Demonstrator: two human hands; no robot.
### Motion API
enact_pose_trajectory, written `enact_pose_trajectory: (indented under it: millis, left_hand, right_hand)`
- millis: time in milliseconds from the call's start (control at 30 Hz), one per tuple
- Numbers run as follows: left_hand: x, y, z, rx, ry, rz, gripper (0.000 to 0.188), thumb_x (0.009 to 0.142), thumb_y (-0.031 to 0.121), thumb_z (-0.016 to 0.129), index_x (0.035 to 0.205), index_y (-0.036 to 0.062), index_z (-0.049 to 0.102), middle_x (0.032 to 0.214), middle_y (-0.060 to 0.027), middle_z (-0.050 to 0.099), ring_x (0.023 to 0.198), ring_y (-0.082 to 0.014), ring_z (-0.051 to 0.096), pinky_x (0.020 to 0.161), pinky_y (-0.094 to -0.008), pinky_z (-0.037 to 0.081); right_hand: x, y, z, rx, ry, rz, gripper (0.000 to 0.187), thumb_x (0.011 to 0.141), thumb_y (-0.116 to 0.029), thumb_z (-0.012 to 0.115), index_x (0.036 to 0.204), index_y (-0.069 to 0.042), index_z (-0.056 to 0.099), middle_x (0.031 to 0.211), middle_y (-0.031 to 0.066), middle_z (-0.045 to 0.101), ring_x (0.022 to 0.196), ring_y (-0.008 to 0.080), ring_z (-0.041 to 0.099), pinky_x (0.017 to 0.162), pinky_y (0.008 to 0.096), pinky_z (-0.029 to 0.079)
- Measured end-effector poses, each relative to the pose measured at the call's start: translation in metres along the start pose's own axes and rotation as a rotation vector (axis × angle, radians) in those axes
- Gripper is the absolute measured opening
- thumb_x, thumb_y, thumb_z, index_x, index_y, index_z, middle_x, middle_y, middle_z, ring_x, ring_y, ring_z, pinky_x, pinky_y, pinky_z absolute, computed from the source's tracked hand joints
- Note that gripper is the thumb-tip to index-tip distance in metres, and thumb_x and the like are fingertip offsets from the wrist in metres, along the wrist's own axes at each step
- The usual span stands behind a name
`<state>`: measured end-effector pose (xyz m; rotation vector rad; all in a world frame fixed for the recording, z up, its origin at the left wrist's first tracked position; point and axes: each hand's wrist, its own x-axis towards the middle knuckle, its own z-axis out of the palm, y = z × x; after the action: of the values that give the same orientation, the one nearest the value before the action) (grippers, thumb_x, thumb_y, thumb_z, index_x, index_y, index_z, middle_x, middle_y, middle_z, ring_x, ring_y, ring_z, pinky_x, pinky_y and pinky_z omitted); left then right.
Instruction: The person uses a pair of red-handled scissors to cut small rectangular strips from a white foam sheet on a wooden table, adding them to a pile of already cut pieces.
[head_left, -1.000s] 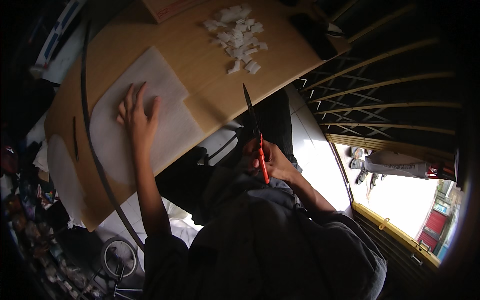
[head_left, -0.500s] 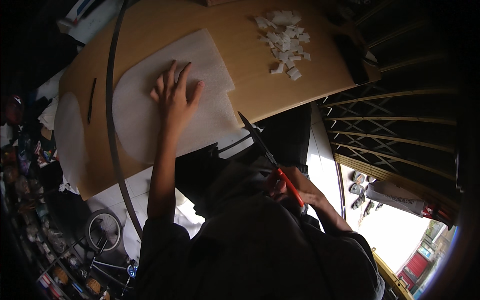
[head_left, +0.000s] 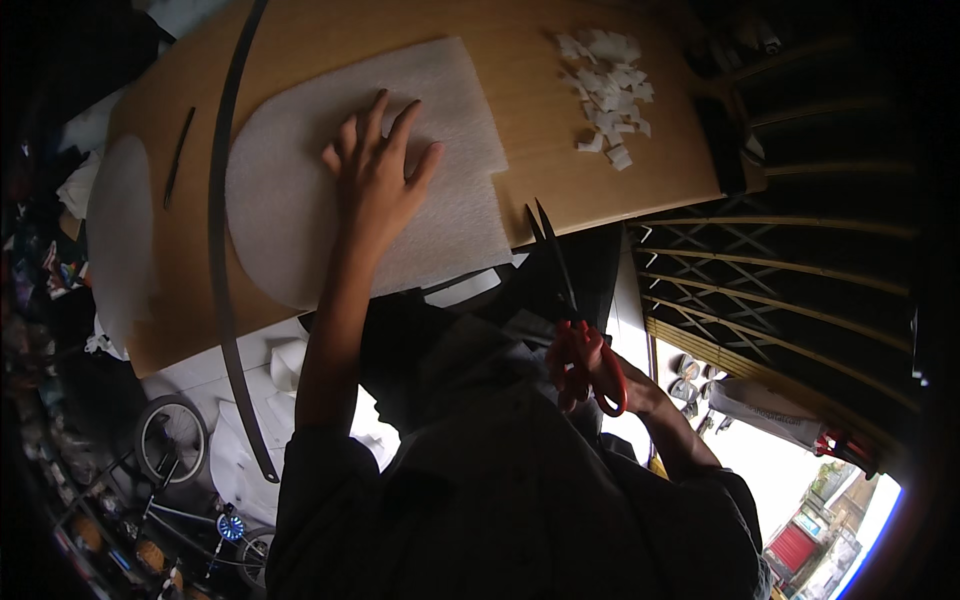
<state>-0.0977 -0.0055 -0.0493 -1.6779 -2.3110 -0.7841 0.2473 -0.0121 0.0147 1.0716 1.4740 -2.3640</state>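
My left hand (head_left: 378,170) lies with fingers spread on a white, fabric-like sheet (head_left: 290,180) that has one rounded end and a small notch in its right edge. Off the table's near edge, my right hand (head_left: 590,365) grips scissors (head_left: 562,265) by their red handles. Their dark blades point away from me, slightly parted, a little right of the sheet and apart from it. Small white scraps (head_left: 612,95) lie piled at the far right of the brown tabletop (head_left: 540,120).
A long dark flat strip (head_left: 218,190) crosses the table's left part and hangs over the near edge. Left of it are a thin black pen-like stick (head_left: 180,158) and another white piece (head_left: 118,240). A dark flat object (head_left: 720,145) sits at the right end, near a folding metal gate (head_left: 780,235).
My right hand has turned the scissors more upright, and their blades have come apart. My left hand stays spread on the sheet. The whole view has shifted a little.
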Motion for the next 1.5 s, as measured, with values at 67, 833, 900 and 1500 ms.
enact_pose_trajectory:
  millis: [67, 833, 900, 1500]
  left_hand:
    - [0.0, 0.0, 0.001, 0.011, 0.001, 0.001, 0.05, 0.092, 0.046, 0.063, 0.133, 0.0172, 0.062, 0.149, -0.0119, 0.048, 0.13, -0.0336, 0.042, 0.104, -0.0521, 0.027]
    - [-0.003, 0.01, -0.004, -0.039, 0.019, -0.023, 0.058, 0.087, 0.05, 0.067, 0.133, 0.0142, 0.061, 0.147, -0.0126, 0.051, 0.128, -0.0323, 0.045, 0.103, -0.0516, 0.027]
    - [-0.003, 0.01, -0.003, -0.05, 0.018, -0.009, 0.06, 0.086, 0.05, 0.067, 0.132, 0.012, 0.061, 0.146, -0.0141, 0.051, 0.127, -0.0325, 0.046, 0.102, -0.0524, 0.028]
    - [-0.005, 0.009, -0.003, -0.053, 0.008, 0.005, 0.072, 0.082, 0.057, 0.069, 0.136, 0.0112, 0.057, 0.148, -0.0144, 0.049, 0.13, -0.0364, 0.043, 0.104, -0.0569, 0.026]
  right_hand:
    - [0.001, -0.006, 0.0, 0.008, 0.008, 0.035, 0.093, 0.08, -0.09, 0.037, 0.112, -0.003, 0.052, 0.081, 0.0041, 0.057, 0.065, 0.0168, 0.067, 0.062, 0.0273, 0.051]
    - [0.073, -0.07, 0.03, -0.317, 0.292, 0.139, 0.085, 0.097, -0.073, 0.028, 0.097, 0.008, 0.055, 0.059, 0.0103, 0.057, 0.054, 0.0215, 0.068, 0.05, 0.0286, 0.053]
    - [0.073, -0.073, 0.03, -0.342, 0.318, 0.132, 0.086, 0.097, -0.073, 0.028, 0.094, 0.008, 0.056, 0.055, 0.0099, 0.056, 0.051, 0.0216, 0.067, 0.049, 0.0288, 0.052]
    - [0.078, -0.067, 0.033, -0.352, 0.404, 0.065, 0.084, 0.095, -0.075, 0.031, 0.078, 0.003, 0.056, 0.05, 0.0082, 0.053, 0.042, 0.019, 0.062, 0.039, 0.0267, 0.049]
